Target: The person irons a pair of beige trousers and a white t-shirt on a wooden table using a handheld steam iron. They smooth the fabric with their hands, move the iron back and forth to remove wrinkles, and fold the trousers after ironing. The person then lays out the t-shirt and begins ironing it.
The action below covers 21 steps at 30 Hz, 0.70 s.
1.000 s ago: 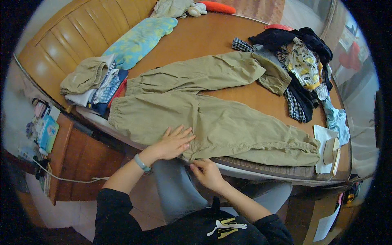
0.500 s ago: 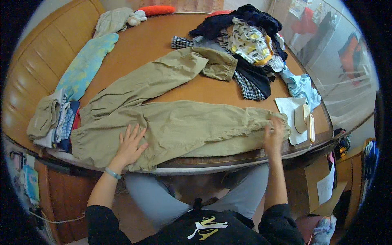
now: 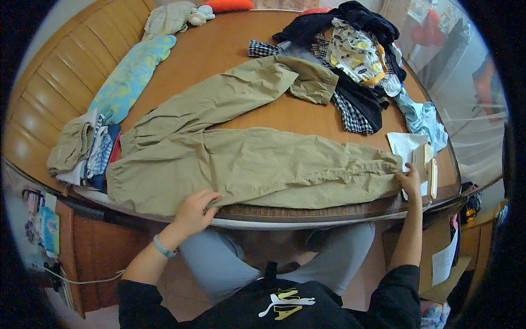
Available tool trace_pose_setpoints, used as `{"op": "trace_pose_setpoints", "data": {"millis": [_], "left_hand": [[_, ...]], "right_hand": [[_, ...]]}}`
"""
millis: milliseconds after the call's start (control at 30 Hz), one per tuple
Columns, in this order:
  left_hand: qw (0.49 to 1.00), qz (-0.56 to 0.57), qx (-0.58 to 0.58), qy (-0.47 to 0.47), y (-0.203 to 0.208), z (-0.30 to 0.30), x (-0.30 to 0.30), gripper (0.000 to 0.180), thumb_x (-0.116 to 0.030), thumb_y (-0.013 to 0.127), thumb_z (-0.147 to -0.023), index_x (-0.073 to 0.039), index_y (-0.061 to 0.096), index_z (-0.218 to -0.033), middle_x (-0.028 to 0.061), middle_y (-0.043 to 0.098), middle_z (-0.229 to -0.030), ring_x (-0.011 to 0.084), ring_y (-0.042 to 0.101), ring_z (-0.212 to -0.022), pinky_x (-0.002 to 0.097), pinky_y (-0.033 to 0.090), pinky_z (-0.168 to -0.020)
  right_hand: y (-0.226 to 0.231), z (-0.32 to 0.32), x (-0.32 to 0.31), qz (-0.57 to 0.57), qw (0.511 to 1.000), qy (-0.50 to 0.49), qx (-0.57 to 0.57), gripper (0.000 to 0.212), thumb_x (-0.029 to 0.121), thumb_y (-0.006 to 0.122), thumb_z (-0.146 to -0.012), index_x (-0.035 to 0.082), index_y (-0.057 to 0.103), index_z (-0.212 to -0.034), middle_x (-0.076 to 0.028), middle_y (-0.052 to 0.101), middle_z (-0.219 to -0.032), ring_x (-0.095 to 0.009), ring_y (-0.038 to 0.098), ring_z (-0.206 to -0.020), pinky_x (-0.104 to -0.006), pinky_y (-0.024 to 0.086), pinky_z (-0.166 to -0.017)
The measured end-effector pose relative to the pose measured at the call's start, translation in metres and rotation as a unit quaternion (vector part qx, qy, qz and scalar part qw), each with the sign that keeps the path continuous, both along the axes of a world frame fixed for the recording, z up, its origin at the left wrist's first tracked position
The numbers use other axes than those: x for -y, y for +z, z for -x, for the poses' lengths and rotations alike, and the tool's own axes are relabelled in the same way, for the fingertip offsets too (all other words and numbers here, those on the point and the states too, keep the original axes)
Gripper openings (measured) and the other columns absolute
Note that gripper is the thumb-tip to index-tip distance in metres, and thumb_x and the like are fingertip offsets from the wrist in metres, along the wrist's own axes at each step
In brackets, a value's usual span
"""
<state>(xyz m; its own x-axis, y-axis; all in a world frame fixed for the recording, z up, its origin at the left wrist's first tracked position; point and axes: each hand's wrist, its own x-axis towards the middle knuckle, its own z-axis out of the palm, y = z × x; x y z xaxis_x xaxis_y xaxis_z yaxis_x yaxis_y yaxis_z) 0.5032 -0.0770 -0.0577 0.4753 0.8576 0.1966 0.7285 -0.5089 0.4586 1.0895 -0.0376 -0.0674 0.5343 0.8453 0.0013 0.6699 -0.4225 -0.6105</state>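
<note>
Evidently, khaki trousers [image 3: 263,164] are held at two points

By the left hand [image 3: 200,211], the trousers' near edge is seemingly pinched; by the right hand [image 3: 410,180], the cuff [image 3: 390,163]. The trousers are spread on the brown bed [image 3: 219,44]. A straightening step seems in hand; even tension is probably called for next. Beyond the trousers, a clothes pile [image 3: 356,55] is heaped; just beside their waistband [image 3: 114,178], a folded stack [image 3: 71,145] is set.

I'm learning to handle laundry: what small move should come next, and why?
Perhaps draw the tan trousers gently tauter with the right hand at the cuff, the left hand steadying them: both hands are at the fabric, and creases run along the near leg.
</note>
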Motion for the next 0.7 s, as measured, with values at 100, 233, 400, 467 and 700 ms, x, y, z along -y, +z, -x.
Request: {"op": "trace_pose_setpoints", "data": {"millis": [100,233,400,467,700], "left_hand": [[0.993,0.087,0.081,0.013,0.016,-0.004,-0.004,0.034,-0.021,0.064,-0.072,0.000,0.056,-0.097,0.0133,0.055,-0.092,0.0279,0.053,-0.085,0.0338,0.043,-0.076],[0.992,0.117,0.033,0.024,0.010,0.006,0.000,0.034,-0.019,0.063,-0.074,-0.002,0.056,-0.102,0.0128,0.053,-0.101,0.0293,0.052,-0.091,0.0349,0.042,-0.080],[0.998,0.054,0.021,0.025,-0.009,0.010,0.006,0.035,-0.021,0.064,-0.073,-0.004,0.056,-0.103,0.0114,0.052,-0.099,0.0286,0.048,-0.094,0.0348,0.040,-0.082],[0.998,0.052,0.009,0.022,-0.013,0.013,0.005,0.036,-0.022,0.064,-0.073,-0.005,0.056,-0.104,0.0113,0.052,-0.099,0.0284,0.048,-0.094,0.0351,0.041,-0.081],[1.000,-0.015,0.008,-0.007,-0.011,0.008,0.012,0.041,-0.027,0.063,-0.074,-0.005,0.053,-0.107,0.0119,0.050,-0.103,0.0287,0.048,-0.095,0.0362,0.042,-0.080]], "right_hand": [[0.021,-0.019,0.002,-0.120,0.972,0.085,-0.184,0.045,0.003,0.057,-0.071,0.000,0.045,-0.115,-0.006,0.057,-0.073,-0.011,0.052,-0.058,-0.0218,0.040,-0.052],[0.067,-0.012,0.012,-0.069,0.956,0.094,-0.268,0.044,0.000,0.055,-0.070,0.004,0.049,-0.114,-0.006,0.058,-0.085,-0.008,0.051,-0.066,-0.0205,0.039,-0.053],[0.077,-0.031,0.019,-0.018,0.972,0.149,-0.183,0.034,0.005,0.059,-0.072,-0.002,0.055,-0.105,-0.007,0.060,-0.091,-0.013,0.055,-0.078,-0.0242,0.044,-0.069],[0.083,-0.041,0.014,-0.037,0.962,0.189,-0.195,0.030,0.005,0.060,-0.073,-0.002,0.056,-0.102,-0.006,0.059,-0.090,-0.012,0.054,-0.080,-0.0244,0.043,-0.070],[0.099,-0.057,-0.010,-0.037,0.966,0.242,-0.085,0.026,0.005,0.058,-0.075,-0.003,0.056,-0.100,-0.006,0.059,-0.087,-0.012,0.053,-0.076,-0.0243,0.043,-0.067]]}}
